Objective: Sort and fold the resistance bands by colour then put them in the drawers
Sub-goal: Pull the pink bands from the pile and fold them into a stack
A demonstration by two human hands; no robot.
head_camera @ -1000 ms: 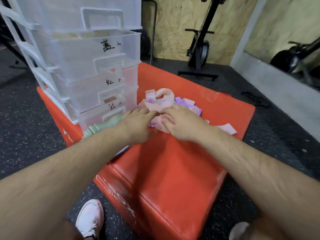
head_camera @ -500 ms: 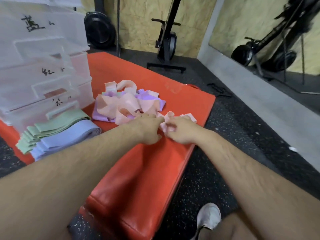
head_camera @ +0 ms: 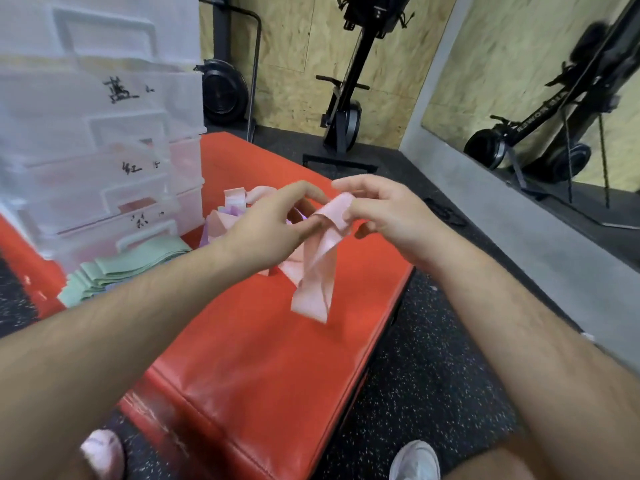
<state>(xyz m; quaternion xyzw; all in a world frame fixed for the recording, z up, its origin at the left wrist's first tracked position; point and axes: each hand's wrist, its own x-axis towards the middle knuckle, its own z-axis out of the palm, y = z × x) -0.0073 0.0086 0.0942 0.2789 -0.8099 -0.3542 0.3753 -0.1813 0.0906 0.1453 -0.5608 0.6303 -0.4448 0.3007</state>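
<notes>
Pink band (head_camera: 318,258) held up over the red padded worktop (head_camera: 277,358), edges motion-blurred.
Right hand (head_camera: 384,216) pinches its top fold; left hand (head_camera: 273,220) touches it just beside, grip unclear. Flat limp strip hangs doubled. Loose pink/purple pile (head_camera: 235,202) mostly hidden behind the left hand. Folded green stack (head_camera: 114,271) is part-covered by the left forearm and lies against the translucent plastic drawers (head_camera: 104,161); contents hazy, handwritten labels not readable.

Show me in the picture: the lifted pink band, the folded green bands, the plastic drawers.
pink band (head_camera: 320,261): head view, on its hanging strip.
green bands (head_camera: 117,268): head view, on the top of the folded pile.
drawers (head_camera: 69,188): head view, on the front of a labelled drawer.
</notes>
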